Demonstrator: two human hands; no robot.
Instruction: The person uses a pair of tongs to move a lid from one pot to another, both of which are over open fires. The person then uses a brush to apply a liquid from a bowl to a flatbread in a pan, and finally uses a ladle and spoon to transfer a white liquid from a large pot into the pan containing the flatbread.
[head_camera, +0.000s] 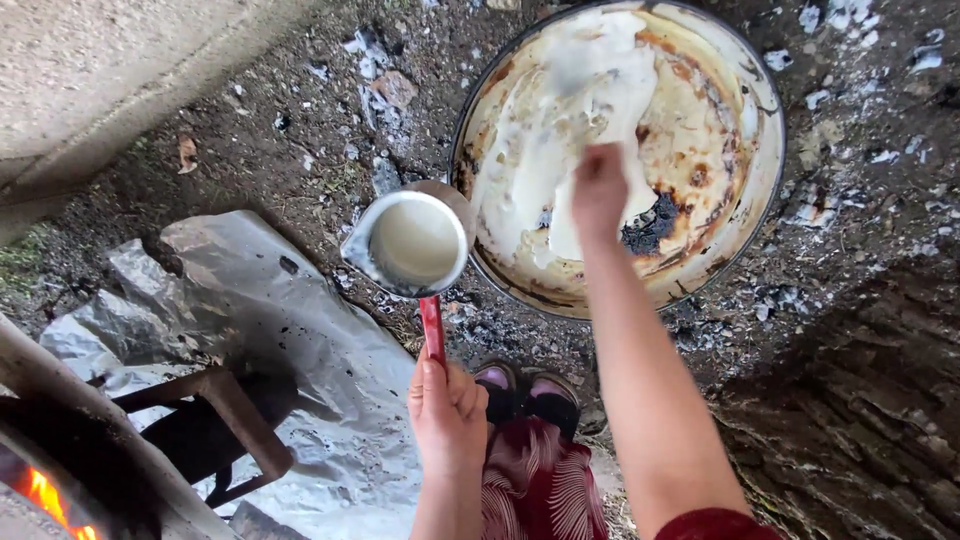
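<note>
My left hand (447, 408) is closed around the red handle (432, 327) of a small metal pot (412, 240), held level beside the pan and filled with pale liquid. My right hand (598, 190) reaches into the large round pan (760, 190); its fingers are blurred against the white batter (545, 150), so I cannot tell whether it is open or gripping anything.

Judgement: the pot should stay level, and the batter is best spread thinly and evenly, keeping off the charred patch (655, 225).

The pan rests on dark soil strewn with ash flecks. A crumpled grey sheet (280, 330) lies to the left, a rusty metal stand (225, 420) on it. A flame (45, 495) burns at the lower left corner. A concrete edge (110, 70) runs along the upper left.
</note>
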